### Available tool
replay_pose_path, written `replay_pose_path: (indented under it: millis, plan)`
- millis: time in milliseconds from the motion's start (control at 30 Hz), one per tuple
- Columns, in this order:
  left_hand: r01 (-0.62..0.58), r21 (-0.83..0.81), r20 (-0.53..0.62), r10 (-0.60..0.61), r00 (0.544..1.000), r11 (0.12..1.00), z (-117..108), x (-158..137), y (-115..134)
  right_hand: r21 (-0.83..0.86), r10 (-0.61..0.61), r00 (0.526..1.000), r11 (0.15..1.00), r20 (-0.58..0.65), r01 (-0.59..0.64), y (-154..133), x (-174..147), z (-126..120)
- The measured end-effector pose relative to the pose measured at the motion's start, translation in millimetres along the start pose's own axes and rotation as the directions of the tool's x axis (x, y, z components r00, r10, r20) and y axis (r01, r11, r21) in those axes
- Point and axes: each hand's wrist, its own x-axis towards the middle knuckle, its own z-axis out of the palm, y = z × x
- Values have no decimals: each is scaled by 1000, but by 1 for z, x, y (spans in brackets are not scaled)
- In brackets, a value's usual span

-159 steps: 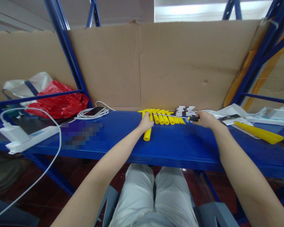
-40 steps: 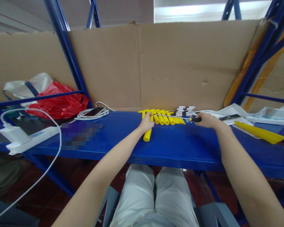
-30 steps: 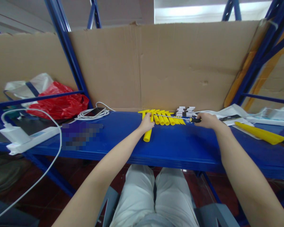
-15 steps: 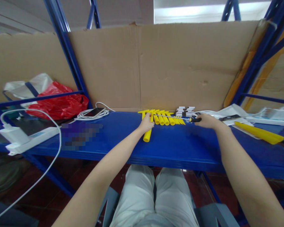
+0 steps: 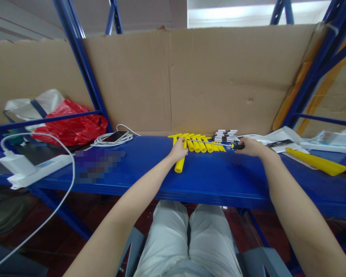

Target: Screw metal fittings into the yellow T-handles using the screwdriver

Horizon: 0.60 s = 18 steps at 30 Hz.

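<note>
My left hand (image 5: 177, 150) is closed around a yellow T-shaped plastic piece (image 5: 179, 166), whose round tube end points toward me on the blue shelf. My right hand (image 5: 249, 147) grips the black and yellow handle of a long screwdriver (image 5: 213, 142). Its thin metal shaft lies nearly level and runs left to the yellow piece; the tip is hidden at my left fingers. Behind the shaft, several similar yellow pieces (image 5: 202, 147) lie side by side in a row. A small stack of white and black items (image 5: 225, 135) stands at the back, near the right hand.
A blue shelf top (image 5: 138, 165) is backed by a cardboard wall (image 5: 127, 84). On the left are a red plastic bag (image 5: 75, 121), a coiled white cable (image 5: 103, 143) and a power strip (image 5: 43, 169). A yellow cone-like piece (image 5: 315, 161) rests on the right beside white packaging (image 5: 288, 134).
My right hand has shifted very slightly, its fingers a little further left on the screwdriver handle. My left hand and the yellow piece look the same.
</note>
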Motion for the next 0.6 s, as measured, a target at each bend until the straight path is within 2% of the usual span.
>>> replay_pose_path:
  millis: [167, 600]
  plan:
    - [-2, -12, -9, 2, 1000, 1000, 1, 0, -1, 52, -49, 998, 998, 41, 47, 0, -1, -2]
    - [-32, 29, -6, 32, 999, 999, 3, 3, -4, -5, -7, 996, 1000, -93, 6, 4, 5, 5]
